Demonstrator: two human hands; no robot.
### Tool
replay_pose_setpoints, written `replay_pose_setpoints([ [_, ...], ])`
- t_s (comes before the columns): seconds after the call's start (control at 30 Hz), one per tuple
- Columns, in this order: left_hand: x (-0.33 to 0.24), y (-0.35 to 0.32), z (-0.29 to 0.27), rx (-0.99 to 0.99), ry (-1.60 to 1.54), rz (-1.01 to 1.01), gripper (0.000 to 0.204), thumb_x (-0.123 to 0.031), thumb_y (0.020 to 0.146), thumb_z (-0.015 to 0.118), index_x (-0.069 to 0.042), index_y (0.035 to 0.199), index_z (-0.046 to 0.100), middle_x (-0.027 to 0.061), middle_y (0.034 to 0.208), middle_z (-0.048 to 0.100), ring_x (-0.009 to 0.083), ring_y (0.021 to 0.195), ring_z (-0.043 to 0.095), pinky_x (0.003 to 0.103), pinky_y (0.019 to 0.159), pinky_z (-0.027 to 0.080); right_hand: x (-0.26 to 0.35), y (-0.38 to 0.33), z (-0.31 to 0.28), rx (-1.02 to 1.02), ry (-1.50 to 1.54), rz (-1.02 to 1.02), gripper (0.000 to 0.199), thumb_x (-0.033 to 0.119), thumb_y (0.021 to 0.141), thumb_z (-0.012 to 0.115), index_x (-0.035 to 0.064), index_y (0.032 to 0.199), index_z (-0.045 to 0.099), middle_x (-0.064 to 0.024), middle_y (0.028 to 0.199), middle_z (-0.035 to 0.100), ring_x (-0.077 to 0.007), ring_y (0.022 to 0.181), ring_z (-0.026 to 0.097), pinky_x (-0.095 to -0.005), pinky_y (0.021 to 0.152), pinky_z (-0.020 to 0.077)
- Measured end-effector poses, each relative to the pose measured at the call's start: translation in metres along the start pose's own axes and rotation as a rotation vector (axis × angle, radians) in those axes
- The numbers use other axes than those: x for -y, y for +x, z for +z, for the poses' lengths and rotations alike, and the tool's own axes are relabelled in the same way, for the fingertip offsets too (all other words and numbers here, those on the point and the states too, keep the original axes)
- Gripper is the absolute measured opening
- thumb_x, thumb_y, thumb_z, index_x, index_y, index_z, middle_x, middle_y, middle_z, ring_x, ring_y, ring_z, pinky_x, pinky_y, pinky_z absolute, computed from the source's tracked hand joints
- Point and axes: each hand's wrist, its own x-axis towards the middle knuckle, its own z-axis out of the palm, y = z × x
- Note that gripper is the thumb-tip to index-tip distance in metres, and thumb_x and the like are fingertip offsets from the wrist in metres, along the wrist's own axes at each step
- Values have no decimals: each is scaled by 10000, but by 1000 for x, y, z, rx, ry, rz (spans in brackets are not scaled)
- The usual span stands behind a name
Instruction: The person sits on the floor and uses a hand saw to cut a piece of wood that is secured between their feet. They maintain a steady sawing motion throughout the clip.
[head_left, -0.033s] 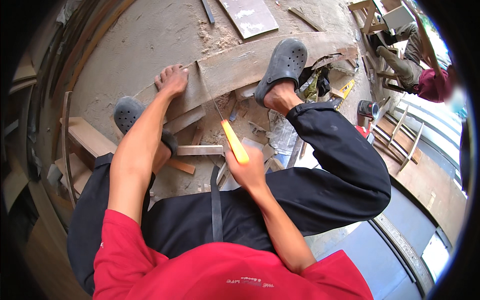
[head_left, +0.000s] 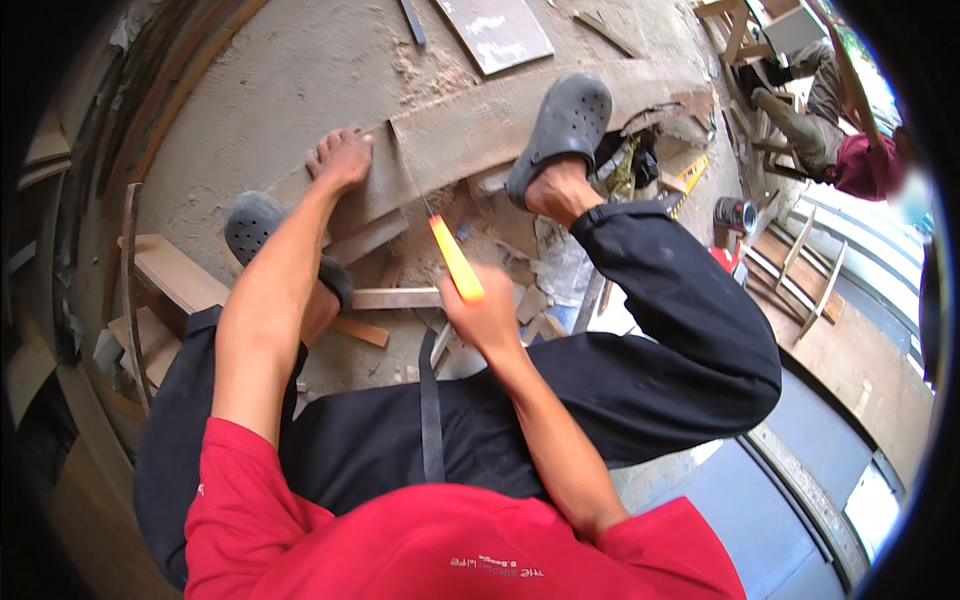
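Observation:
A long wooden board (head_left: 470,115) lies across in front of me, with the blade of a handsaw (head_left: 456,262) in a cut through it. My right hand (head_left: 485,312) is closed around the saw's orange-yellow handle, on the near side of the board. To the left of the cut, my left hand (head_left: 342,160) bears down on the board, its fingers bent over the far edge. My right foot, in a grey clog (head_left: 572,120), rests on the board's right part. The other grey clog (head_left: 252,228) is left of my left forearm.
Wood offcuts (head_left: 395,298) litter the ground below the board. A pale panel (head_left: 495,35) lies beyond it. At right are a yellow-edged tool (head_left: 690,178), a can (head_left: 735,215) and a seated person (head_left: 830,130). Long timbers (head_left: 150,110) line the left side.
The saw and my right hand have moved forward and slightly left, the handle now nearer the board. My left hand stays in place on the board.

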Motion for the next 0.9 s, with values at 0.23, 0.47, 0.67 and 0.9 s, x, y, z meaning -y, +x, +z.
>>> replay_pose_setpoints([
  [0.23,7,2,3,-26,26,21,573,-491,1004,357,-169,1476,385,138,1551,309,329,1463,198,594,1152,93,2,-38,-21,-36,95,24,187,141,807,661,-18,736,593,-208,658,598,-384,594,603,-425,562,458],
  [0.47,3,-3,3,-25,-5,20,588,-488,1003,359,-139,1475,377,151,1547,311,334,1458,205,598,1145,98,-5,16,21,13,-1,64,185,173,819,646,-6,773,636,-222,702,627,-421,660,622,-468,593,488],
  [0.67,5,-3,12,-129,2,18,562,-499,997,370,-164,1444,433,136,1507,378,322,1428,277,591,1138,124,6,-37,-23,39,86,133,140,119,807,650,-15,767,642,-200,665,620,-399,632,628,-431,586,487],
  [0.9,-2,-10,-3,-56,-38,43,596,-478,1006,363,-117,1481,371,155,1537,332,331,1458,211,586,1150,80,3,12,-1,-8,77,87,198,141,823,640,-25,730,584,-228,640,569,-390,574,577,-431,569,455],
])
